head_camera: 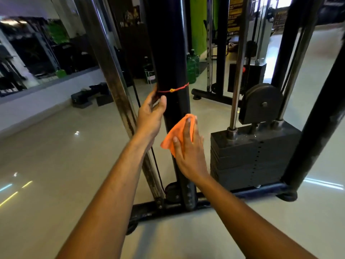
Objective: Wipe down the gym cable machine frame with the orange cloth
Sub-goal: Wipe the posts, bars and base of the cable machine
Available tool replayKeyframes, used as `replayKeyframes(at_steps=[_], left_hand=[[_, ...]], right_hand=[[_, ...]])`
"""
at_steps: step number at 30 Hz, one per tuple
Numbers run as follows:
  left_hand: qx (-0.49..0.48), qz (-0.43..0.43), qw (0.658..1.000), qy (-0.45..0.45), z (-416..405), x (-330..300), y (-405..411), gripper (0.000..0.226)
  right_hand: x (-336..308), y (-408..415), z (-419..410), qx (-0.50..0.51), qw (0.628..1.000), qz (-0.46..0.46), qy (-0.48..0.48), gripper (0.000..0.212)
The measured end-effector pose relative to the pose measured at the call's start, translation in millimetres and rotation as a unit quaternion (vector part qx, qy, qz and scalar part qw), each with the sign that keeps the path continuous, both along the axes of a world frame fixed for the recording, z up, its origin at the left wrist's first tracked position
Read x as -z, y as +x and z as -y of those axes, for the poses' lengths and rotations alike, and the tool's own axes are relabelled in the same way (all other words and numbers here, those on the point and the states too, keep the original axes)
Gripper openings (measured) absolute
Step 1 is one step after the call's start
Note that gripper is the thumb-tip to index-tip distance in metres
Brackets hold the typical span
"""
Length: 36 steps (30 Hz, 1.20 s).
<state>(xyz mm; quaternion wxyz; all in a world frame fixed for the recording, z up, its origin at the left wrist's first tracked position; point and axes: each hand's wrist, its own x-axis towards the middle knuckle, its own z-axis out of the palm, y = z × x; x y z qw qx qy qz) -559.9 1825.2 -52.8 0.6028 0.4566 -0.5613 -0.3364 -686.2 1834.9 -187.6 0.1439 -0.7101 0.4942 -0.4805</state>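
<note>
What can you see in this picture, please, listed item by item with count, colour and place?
upright post: one, black, centre, rising from the base bar
red string: one, tied round the post above the hands
orange cloth: one, pressed flat against the post
weight stack: one, dark grey, right of the post
pulley: one, black, above the stack
guide rods: chrome, rising from the stack
base bar: one, black, on the floor
water bottles: green, several, behind the post
mirror: one, left wall
left hand: one, cupped round the post
right hand: one, flat on the cloth
</note>
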Motion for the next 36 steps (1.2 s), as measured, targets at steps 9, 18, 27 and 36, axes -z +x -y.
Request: replayKeyframes(at_steps=[9, 18, 27, 36], left_hand=[[-0.007, -0.026, 1.000, -0.012, 11, 65, 2, 0.049], [0.021, -0.040, 0.999, 0.029, 10, 100, 9, 0.046], [0.075, -0.026, 0.993, 0.086, 3, 93, 21, 0.041], [0.096, -0.053, 0.989, 0.098, 4, 102, 24, 0.043]], right_hand=[[67, -6, 7, 0.000, 1.000, -0.009, -0.003, 0.084], [35, -1, 17, 0.035, 0.995, 0.009, -0.092, 0.081], [44, 2, 15, 0.034, 0.996, -0.015, -0.083, 0.084], [86, 2, 15, 0.038, 0.996, -0.060, -0.056, 0.092]])
